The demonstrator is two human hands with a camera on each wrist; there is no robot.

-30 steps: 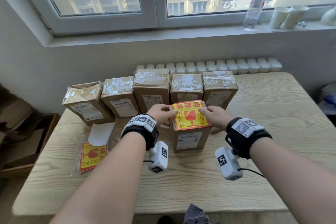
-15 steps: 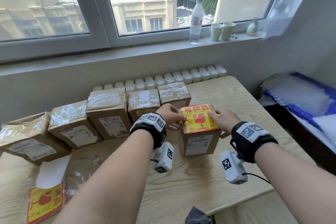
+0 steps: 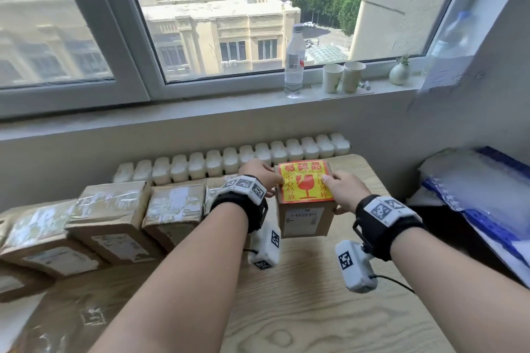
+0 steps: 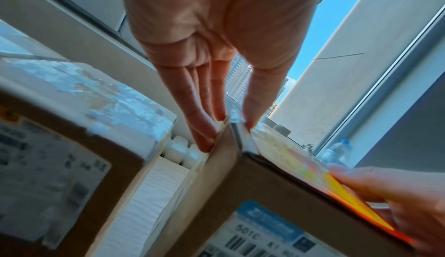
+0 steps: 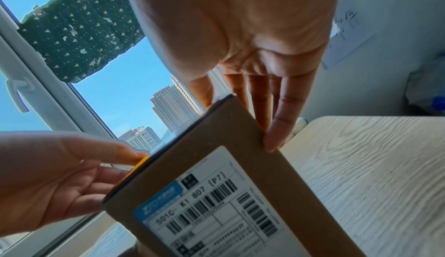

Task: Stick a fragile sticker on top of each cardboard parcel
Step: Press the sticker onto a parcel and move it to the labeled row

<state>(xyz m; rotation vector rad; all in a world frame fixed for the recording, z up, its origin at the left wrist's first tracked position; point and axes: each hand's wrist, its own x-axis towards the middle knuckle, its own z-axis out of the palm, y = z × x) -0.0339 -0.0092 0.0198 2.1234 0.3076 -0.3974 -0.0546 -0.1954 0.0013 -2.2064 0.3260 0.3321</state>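
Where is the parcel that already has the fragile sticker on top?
In the head view, the stickered parcel is held between the left hand and right hand, right of the row of plain parcels, near the radiator.

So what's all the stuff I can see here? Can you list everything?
stickered parcel: one, brown cardboard, held between both hands above the table
fragile sticker: one, yellow and red, on top of that parcel
other parcels: at least four, brown with tape, in a row to the left
table: one, pale wood
radiator: one, white, behind the table
water bottle: one, clear, on the windowsill
paper cups: two, pale, on the windowsill
small vase: one, white, on the windowsill
left hand: grips the parcel's left side
right hand: grips its right side
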